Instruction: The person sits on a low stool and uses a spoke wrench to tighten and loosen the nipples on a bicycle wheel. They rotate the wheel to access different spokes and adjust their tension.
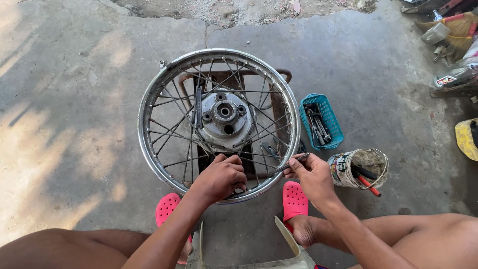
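While the person sat low over a concrete floor (74,99), a spoked motorcycle wheel (219,125) lay flat on a rusty metal stand (279,74) directly in front of them, between their two pink clogs. The wheel's chrome rim (147,99) ringed a grey hub (225,119) at the centre, with thin spokes crossing between them.

The left hand (219,178) rested on the near side of the wheel, its grip curled closed around the spokes close to the rim, apparently steadying it. The right hand (312,175) sat just beside the rim at the near right, its grip pinched shut on a slim metal tool (289,165), probably a spoke wrench, whose tip pointed in toward the spokes.

Judging from this, the step in hand was adjusting a spoke near the rim. The next move would seem to call for seating the tool squarely on a spoke nipple while the left hand kept the wheel from turning.

To the right of the wheel stood a small blue plastic basket (328,113) of tools, and nearer the person a worn tin can (357,168) holding a red-handled tool (369,186).
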